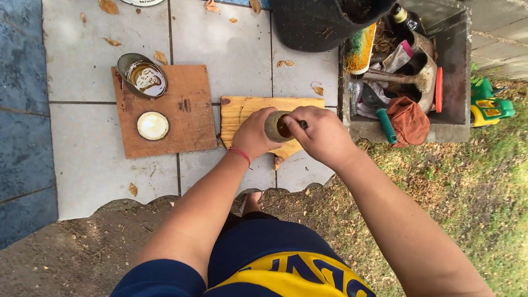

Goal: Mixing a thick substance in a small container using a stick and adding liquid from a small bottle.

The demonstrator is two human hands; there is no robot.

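Observation:
My left hand (252, 135) wraps around a small open tin (276, 126) with brown liquid inside. It holds the tin over a pale wooden board (242, 108) on the paving. My right hand (322, 136) pinches a dark thin tool, a brush or a stick, whose end dips into the tin's mouth. A red cord circles my left wrist. To the left lies a darker brown board (187, 118) carrying a bigger open can (143, 76) of brown liquid and a round cream lid (152, 125).
A grey box (459, 66) at the right holds tools, a green-handled brush, a bottle and an orange rag (410, 121). A black tub (319, 22) stands at the top. A green and yellow toy (488, 104) lies on the grass. Dry leaves dot the tiles.

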